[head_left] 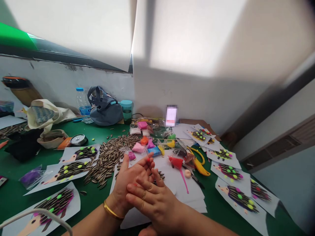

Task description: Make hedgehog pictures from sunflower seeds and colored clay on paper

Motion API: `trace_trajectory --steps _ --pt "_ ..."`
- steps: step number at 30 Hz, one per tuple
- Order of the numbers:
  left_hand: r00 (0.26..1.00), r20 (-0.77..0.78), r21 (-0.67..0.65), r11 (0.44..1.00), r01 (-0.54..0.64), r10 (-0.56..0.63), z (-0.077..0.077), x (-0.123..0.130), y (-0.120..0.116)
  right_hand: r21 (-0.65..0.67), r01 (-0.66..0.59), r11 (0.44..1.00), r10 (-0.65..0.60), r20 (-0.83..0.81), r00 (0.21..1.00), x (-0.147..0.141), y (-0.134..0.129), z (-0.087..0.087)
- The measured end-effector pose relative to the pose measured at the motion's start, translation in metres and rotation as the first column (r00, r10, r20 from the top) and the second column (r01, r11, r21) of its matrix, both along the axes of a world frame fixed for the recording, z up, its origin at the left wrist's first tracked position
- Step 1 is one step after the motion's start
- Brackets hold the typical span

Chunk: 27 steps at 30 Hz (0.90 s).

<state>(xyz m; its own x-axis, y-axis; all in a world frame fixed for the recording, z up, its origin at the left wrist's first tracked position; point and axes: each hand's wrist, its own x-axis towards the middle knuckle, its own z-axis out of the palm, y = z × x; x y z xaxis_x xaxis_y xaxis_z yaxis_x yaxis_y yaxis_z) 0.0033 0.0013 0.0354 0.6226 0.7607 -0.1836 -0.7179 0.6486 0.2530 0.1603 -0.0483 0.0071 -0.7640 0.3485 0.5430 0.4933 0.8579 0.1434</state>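
My left hand point(131, 180), with a gold bangle at its wrist, is palm up over white paper sheets point(194, 196). A small ball of red clay point(148, 160) rests at its fingers, which are slightly curled. More red shows on the palm, partly covered by my right hand point(157, 200). That hand lies across the left palm with its fingers stretched out. To the right are a red packet of clay point(175, 162), a pink stick tool point(184, 182) and a beige clay ball point(187, 173). Sunflower seeds point(115, 147) are heaped beyond my left hand.
Hedgehog pictures with seed spines and clay dots lie left point(71, 170) and right point(238, 196). Colourful clay packets point(144, 141) and yellow-handled scissors point(200, 165) lie ahead. A blue bag point(105, 111), water bottle point(83, 105) and lit phone point(171, 115) stand near the wall.
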Motion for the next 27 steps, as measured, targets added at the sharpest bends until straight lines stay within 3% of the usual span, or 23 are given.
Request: trace_trajectory --steps 5,11,14,17,23,27 --pt "1.000 -0.028 -0.034 0.999 -0.009 0.008 0.0005 -0.0006 -0.0033 -0.007 0.168 0.986 -0.168 -0.041 0.985 0.0041 0.0026 0.0024" --pt "1.000 0.020 0.020 1.000 -0.022 0.022 -0.0021 -0.0026 0.0026 -0.003 0.038 0.999 -0.038 -0.031 0.999 0.0001 -0.0006 0.0009" --pt "0.999 -0.048 -0.026 1.000 0.018 -0.019 -0.0036 0.0022 -0.0018 0.012 0.093 0.996 -0.092 -0.023 0.995 -0.0012 -0.0010 -0.0007" --pt "0.997 -0.071 -0.028 0.999 -0.020 0.017 -0.0026 0.0011 -0.0017 0.005 0.185 0.983 -0.185 -0.066 0.981 0.0003 0.0010 -0.0015" --pt "0.999 -0.010 0.004 0.999 -0.034 0.034 -0.0042 -0.0016 0.0025 0.007 0.064 0.998 -0.063 -0.039 0.997 -0.0026 -0.0004 -0.0031" --pt "0.998 -0.068 -0.021 1.000 -0.014 0.013 -0.0041 -0.0007 0.0008 -0.006 0.177 0.984 -0.177 -0.059 0.982 -0.0008 0.0009 -0.0053"
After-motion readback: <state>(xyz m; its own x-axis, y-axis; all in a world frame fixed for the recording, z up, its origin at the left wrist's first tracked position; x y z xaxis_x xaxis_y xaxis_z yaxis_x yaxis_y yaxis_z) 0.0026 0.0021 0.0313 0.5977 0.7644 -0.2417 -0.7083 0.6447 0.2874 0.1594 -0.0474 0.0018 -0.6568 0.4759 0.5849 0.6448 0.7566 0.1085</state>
